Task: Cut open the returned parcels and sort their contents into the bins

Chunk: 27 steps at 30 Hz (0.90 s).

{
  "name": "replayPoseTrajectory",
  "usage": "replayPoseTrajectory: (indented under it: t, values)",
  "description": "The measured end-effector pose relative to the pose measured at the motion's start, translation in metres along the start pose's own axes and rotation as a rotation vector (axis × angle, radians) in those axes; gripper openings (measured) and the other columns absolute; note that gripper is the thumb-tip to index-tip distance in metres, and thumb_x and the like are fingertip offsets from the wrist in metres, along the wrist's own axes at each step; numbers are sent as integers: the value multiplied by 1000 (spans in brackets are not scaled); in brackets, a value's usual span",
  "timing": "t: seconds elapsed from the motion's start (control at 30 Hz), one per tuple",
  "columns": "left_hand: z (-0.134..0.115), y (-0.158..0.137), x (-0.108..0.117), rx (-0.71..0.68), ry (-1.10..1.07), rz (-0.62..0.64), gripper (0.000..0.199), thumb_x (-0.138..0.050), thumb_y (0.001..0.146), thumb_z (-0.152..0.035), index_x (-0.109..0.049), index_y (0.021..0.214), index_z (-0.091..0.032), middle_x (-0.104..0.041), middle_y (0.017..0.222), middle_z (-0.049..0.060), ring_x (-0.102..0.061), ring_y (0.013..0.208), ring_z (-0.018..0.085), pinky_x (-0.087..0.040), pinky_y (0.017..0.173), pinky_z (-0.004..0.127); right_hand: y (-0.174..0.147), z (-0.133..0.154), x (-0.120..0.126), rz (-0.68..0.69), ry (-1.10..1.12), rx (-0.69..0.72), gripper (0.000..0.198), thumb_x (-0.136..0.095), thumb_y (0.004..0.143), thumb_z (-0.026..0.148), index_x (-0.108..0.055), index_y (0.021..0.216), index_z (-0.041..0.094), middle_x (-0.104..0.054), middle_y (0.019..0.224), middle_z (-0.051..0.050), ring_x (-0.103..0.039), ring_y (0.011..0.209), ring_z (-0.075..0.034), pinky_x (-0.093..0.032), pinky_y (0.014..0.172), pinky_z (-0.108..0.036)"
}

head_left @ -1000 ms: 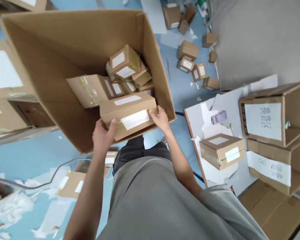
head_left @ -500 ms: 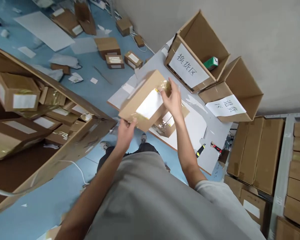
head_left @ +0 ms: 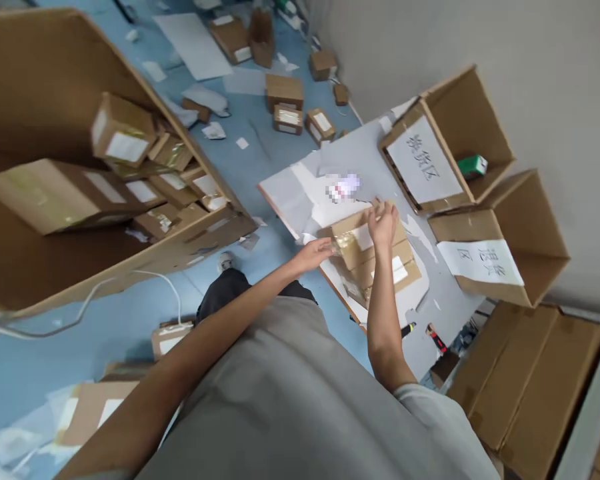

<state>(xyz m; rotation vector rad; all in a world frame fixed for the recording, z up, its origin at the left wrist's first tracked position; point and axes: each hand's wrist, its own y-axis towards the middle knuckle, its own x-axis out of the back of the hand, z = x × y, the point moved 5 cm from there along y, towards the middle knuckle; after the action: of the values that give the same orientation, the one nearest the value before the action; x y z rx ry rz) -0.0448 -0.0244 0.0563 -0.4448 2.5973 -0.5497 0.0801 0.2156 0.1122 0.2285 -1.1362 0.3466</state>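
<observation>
Brown cardboard, sealed with shiny tape, forms the labelled carton (head_left: 350,257) at both hands, resting on the pale-topped table (head_left: 285,187) close beside a second labelled carton (head_left: 411,275). The left hand (head_left: 316,253) reaches its extended fingers to the taped near-left end; I cannot tell whether it grips. The right hand (head_left: 383,225) bends over the opposite end, fingers slightly curled and its grip unclear, the wrist partly covering the labels.

Toward the wall, two open cardboard bins stand side by side with handwritten Chinese signs: the farther bin (head_left: 463,110) contains a green-and-white box (head_left: 473,167), and the nearer bin (head_left: 533,220) tilts toward the right. A red-and-black tool (head_left: 436,339) lies near the table's edge. On the left, a large open carton (head_left: 35,60) holds taped parcels (head_left: 125,130), while small boxes (head_left: 284,90) and paper scraps lie about the blue floor (head_left: 280,163).
</observation>
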Motion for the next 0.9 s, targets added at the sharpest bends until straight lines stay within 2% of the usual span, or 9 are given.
replayPoseTrajectory:
  t: [0.1, 0.23, 0.33, 0.43, 0.53, 0.6, 0.67, 0.8, 0.9]
  values:
    - [-12, -36, 80, 3, -60, -124, 82, -107, 73, -60, -85, 140, -18, -68, 171, 24, -63, 161, 50, -47, 139, 63, -23, 92, -45, 47, 122, 272, 55, -57, 117, 51, -69, 158, 15, -66, 168, -29, -58, 164, -41, -44, 141, -71]
    - [-26, -98, 231, -71, -152, -453, 70, -105, 76, -51, -85, 136, -20, -74, 166, 19, -67, 156, 43, -51, 135, 61, -82, 241, -130, 353, 296, 512, 51, -65, 118, 51, -74, 155, 18, -75, 163, -22, -67, 158, -35, -51, 140, -60]
    - [-21, -148, 353, -53, -264, -734, 53, -99, 82, -38, -84, 130, -20, -80, 153, 15, -74, 144, 36, -59, 126, 53, -128, 341, -199, 579, 283, 572, 48, -70, 116, 41, -75, 158, 16, -76, 164, -21, -70, 158, -34, -51, 140, -55]
    - [-3, -193, 470, 6, -355, -1035, 36, -90, 87, -25, -80, 121, -20, -82, 134, 11, -76, 132, 28, -62, 118, 42, -166, 422, -272, 808, 182, 557, 50, -71, 116, 31, -73, 161, 9, -75, 165, -24, -72, 157, -34, -53, 138, -52]
    - [26, -228, 569, 130, -506, -1299, 28, -83, 88, -16, -74, 114, -21, -78, 129, 9, -73, 130, 23, -61, 116, 37, -196, 493, -346, 998, 95, 546, 49, -71, 116, 27, -72, 161, 10, -76, 165, -22, -72, 159, -34, -56, 136, -50]
    - [50, -239, 615, 242, -713, -1379, 25, -80, 90, -13, -72, 112, -22, -74, 135, 11, -71, 133, 23, -61, 117, 36, -211, 541, -395, 1069, 45, 578, 50, -71, 116, 27, -71, 163, 13, -76, 166, -20, -72, 159, -34, -56, 136, -51]
    - [72, -240, 647, 325, -903, -1377, 24, -77, 91, -13, -71, 112, -21, -70, 139, 15, -71, 134, 25, -62, 117, 38, -222, 593, -445, 1086, -9, 655, 54, -69, 117, 27, -67, 168, 11, -72, 171, -22, -68, 163, -35, -53, 139, -52]
    - [112, -223, 680, 354, -1073, -1331, 23, -75, 93, -14, -70, 114, -21, -68, 133, 17, -73, 125, 25, -64, 116, 37, -234, 702, -549, 1067, -96, 844, 67, -67, 116, 20, -51, 179, 5, -48, 190, -25, -45, 180, -34, -36, 150, -52]
    - [136, -206, 696, 332, -1162, -1303, 18, -69, 94, -11, -68, 108, -22, -69, 119, 12, -74, 113, 22, -65, 115, 34, -238, 759, -618, 1093, -207, 892, 77, -68, 115, 14, -40, 186, 6, -28, 199, -22, -29, 188, -33, -29, 153, -49]
